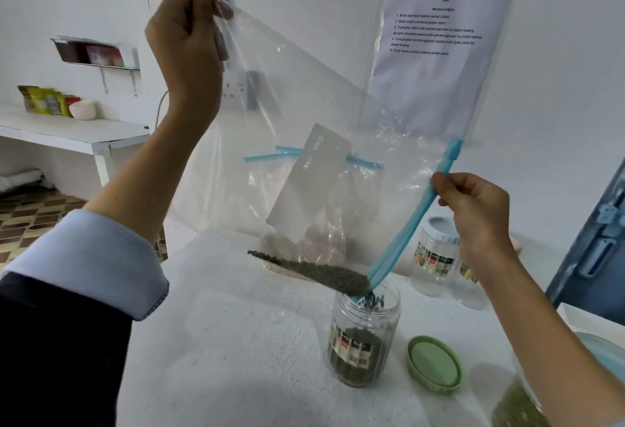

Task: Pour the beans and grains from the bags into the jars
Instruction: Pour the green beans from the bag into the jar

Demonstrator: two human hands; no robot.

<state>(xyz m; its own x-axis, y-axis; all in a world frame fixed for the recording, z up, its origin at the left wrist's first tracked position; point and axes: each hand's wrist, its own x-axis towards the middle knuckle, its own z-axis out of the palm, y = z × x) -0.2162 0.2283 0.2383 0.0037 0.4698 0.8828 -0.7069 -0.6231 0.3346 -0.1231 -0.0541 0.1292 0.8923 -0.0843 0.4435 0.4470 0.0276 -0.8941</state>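
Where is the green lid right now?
In the head view, the green lid lies on the table, lower right, just right of the open jar being filled and below the right hand.

Left grip (189,30) raised high, pinching — right grip (473,203) lower, pinching.

"TASK & GOAL" on wall sheet (436,51)

A printed white instruction sheet in a clear plastic sleeve (436,51) hangs on the white wall. At left, a white side table (67,134) carries yellow-green snack packets (42,100) beside a small white bowl (82,110). Above it, a small metal wall shelf (96,54). Brown-and-cream patterned floor tiles (37,213) lie below.
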